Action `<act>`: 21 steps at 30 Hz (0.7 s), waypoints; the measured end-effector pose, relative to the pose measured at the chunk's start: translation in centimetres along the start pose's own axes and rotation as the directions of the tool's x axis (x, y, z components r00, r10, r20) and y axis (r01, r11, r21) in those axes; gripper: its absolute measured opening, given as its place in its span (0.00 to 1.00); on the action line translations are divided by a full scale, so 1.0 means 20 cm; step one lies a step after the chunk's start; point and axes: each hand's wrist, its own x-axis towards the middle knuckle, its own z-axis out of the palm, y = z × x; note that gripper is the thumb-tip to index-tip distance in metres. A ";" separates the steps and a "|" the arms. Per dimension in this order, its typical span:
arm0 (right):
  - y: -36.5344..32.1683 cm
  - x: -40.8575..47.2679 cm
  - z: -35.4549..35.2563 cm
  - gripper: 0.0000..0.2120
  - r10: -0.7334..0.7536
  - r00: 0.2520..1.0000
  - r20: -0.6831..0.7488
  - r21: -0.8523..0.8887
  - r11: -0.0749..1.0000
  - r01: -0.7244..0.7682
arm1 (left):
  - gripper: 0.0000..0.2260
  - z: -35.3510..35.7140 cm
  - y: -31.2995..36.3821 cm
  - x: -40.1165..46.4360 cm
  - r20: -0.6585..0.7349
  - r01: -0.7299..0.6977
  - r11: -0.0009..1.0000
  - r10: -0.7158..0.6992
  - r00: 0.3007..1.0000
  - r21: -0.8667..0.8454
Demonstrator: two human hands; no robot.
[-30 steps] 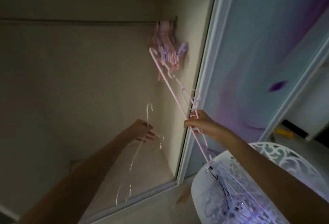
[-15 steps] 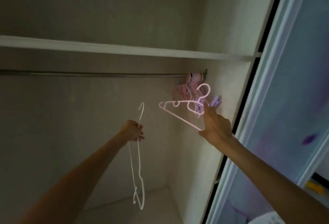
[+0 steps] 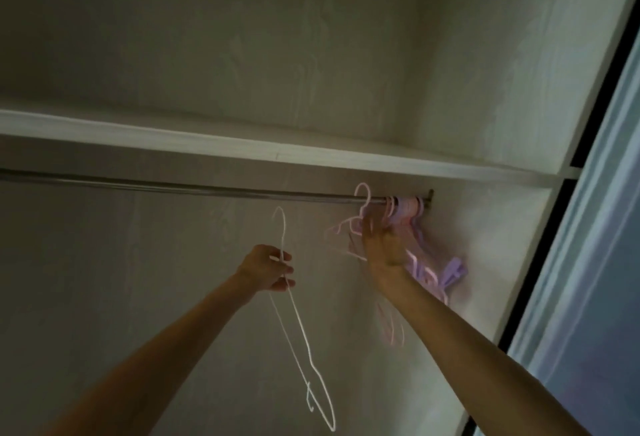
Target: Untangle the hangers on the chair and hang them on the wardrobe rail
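A metal wardrobe rail [image 3: 207, 189] runs under a white shelf. Several pink and purple hangers [image 3: 408, 208] hang bunched at the rail's right end. My right hand [image 3: 382, 245] holds a pink hanger [image 3: 362, 200] just below the rail, its hook raised level with the rail, left of the bunch. My left hand [image 3: 268, 267] grips the neck of a thin white hanger [image 3: 301, 328], which dangles sideways below the rail, hook pointing up. The chair is out of view.
The white shelf [image 3: 311, 153] sits just above the rail. The wardrobe's right side wall [image 3: 485, 262] is close to the hung bunch. A sliding door with a blue-purple panel [image 3: 588, 262] stands at the right edge.
The view has tilted up, away from the chair. My right hand has lifted the pink hanger up to the rail beside the bunch. My left hand has risen a little with the white hanger.
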 end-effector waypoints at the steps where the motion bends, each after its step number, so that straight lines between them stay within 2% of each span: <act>1: -0.02 0.02 0.05 0.16 -0.015 0.999 0.037 -0.015 1.000 0.016 | 0.09 0.00 0.02 0.02 0.003 0.000 1.000 0.000 1.000 -0.003; 3: -0.06 0.01 0.03 0.25 -0.038 0.990 0.137 0.015 0.999 0.036 | 0.09 -0.01 0.03 0.05 0.018 0.003 1.000 -0.003 1.000 -0.001; 5: -0.08 0.01 0.09 0.34 -0.140 0.971 0.192 0.091 0.988 0.125 | 0.09 -0.01 0.04 0.09 0.032 0.001 1.000 -0.001 0.999 0.009; 8: -0.10 0.01 0.13 0.38 -0.179 0.955 0.236 0.136 0.979 0.150 | 0.10 -0.02 0.05 0.17 0.055 0.002 1.000 -0.002 0.998 -0.002; 11: -0.08 0.00 0.12 0.41 -0.230 0.904 0.359 0.240 0.959 0.149 | 0.09 -0.02 0.04 0.20 0.074 0.010 1.000 -0.010 0.997 0.007; 12: -0.06 0.02 0.12 0.39 -0.244 0.909 0.337 0.271 0.950 0.154 | 0.08 -0.02 0.04 0.21 0.084 0.006 1.000 -0.007 0.996 0.014; 13: -0.05 0.07 0.10 0.36 -0.237 0.938 0.253 0.285 0.945 0.162 | 0.08 -0.02 0.05 0.23 0.099 -0.003 1.000 0.001 0.995 0.019; 15: -0.02 0.20 0.05 0.30 -0.203 0.979 -0.029 0.282 0.938 0.203 | 0.07 -0.03 0.08 0.26 0.120 -0.026 0.999 0.023 0.992 0.026; 16: -0.01 0.27 0.02 0.29 -0.204 0.971 -0.123 0.277 0.933 0.231 | 0.07 -0.03 0.10 0.28 0.127 -0.040 0.999 0.036 0.991 0.034; 17: -0.01 0.34 0.00 0.29 -0.227 0.963 -0.146 0.273 0.926 0.260 | 0.07 -0.04 0.12 0.29 0.138 -0.054 0.997 0.047 0.989 0.051; 21: 0.03 0.48 0.07 0.27 -0.359 0.932 -0.044 0.210 0.909 0.360 | 0.08 -0.04 0.11 0.32 0.216 -0.089 0.984 0.054 0.975 0.155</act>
